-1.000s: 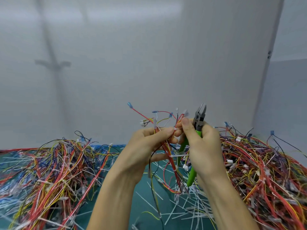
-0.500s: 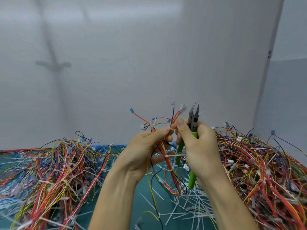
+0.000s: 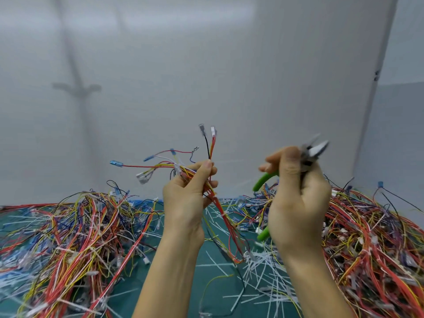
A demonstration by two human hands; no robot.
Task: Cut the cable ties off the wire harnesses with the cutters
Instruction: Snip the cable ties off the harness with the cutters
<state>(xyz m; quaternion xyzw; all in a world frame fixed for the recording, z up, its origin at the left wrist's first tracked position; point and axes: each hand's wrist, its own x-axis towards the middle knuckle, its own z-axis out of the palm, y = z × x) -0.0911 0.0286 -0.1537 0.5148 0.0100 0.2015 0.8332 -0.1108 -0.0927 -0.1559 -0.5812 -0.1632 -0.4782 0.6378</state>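
**Wire bundle in one hand, cutters in the other, above a crowded bench**

The left hand (image 3: pixel 185 198) grips a wire bundle (image 3: pixel 226 222), fingers and thumb curled round it, held upright above the table. The wires fan out above the fist: a black one and a red one stand straight up with connectors (image 3: pixel 207 130) at their tips, and others spread to the left. Below the fist the red and yellow wires hang down to the green mat (image 3: pixel 183 283).

The right hand (image 3: pixel 296 203), apart from the left at about the same height, is closed round the cutters (image 3: pixel 314 150). Their metal nose points up and to the right past the knuckles and is blurred, so how far the jaws stand apart cannot be told. The two green handles (image 3: pixel 263 180) stick out on the thumb side and are spread.

Loose white cable ties (image 3: pixel 263 271) lie scattered on the mat under and between the forearms. A tangled pile of wires (image 3: pixel 80 237) lies to the left and a second pile (image 3: pixel 367 237) to the right, close against the right wrist. A pale grey wall (image 3: pixel 206 65) rises behind.
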